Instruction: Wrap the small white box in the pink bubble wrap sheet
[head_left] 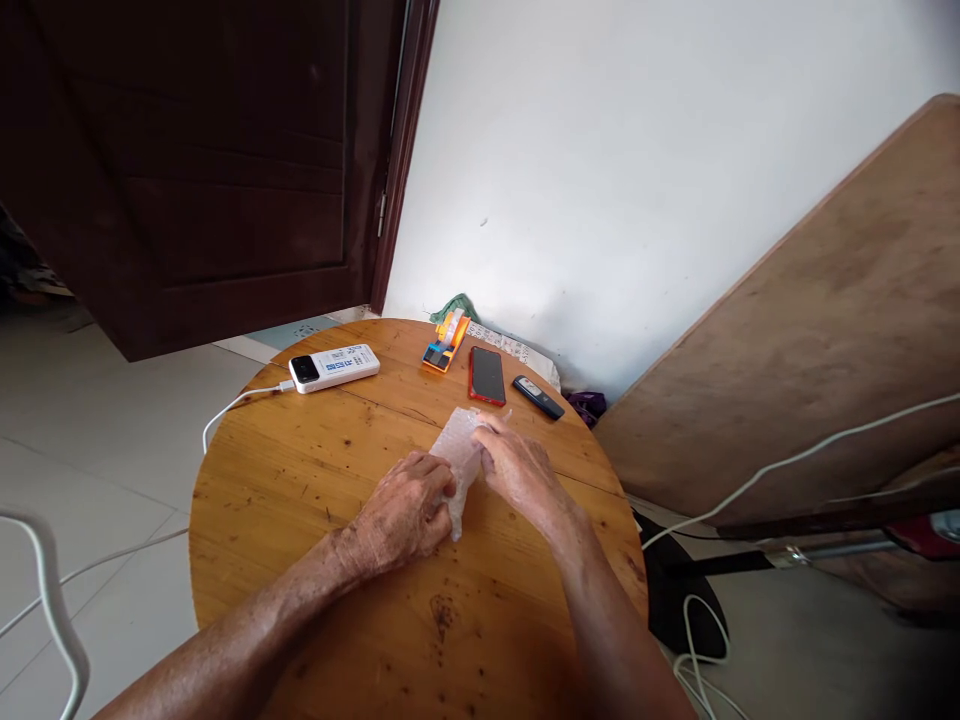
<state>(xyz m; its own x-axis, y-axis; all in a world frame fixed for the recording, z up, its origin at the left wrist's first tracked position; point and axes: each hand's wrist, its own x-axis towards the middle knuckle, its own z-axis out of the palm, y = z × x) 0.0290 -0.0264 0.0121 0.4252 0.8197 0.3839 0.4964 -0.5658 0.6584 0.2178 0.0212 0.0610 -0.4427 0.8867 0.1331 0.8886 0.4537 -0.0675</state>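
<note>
A piece of clear crumpled plastic wrap (459, 452) lies on the round wooden table (300, 500) between both hands. My left hand (405, 510) rests on the table with its fingers curled and pressed on the wrap's left edge. My right hand (517, 468) pinches the wrap's upper right part with closed fingers. Part of the wrap is hidden under the fingers.
At the table's far side lie a white power bank (335, 367) with a white cable (225, 410), an orange and blue object (446, 343), a red-cased phone (487, 376) and a small dark remote (538, 397). A wooden board (810, 340) leans at the right; a dark door (202, 170) stands at the back left.
</note>
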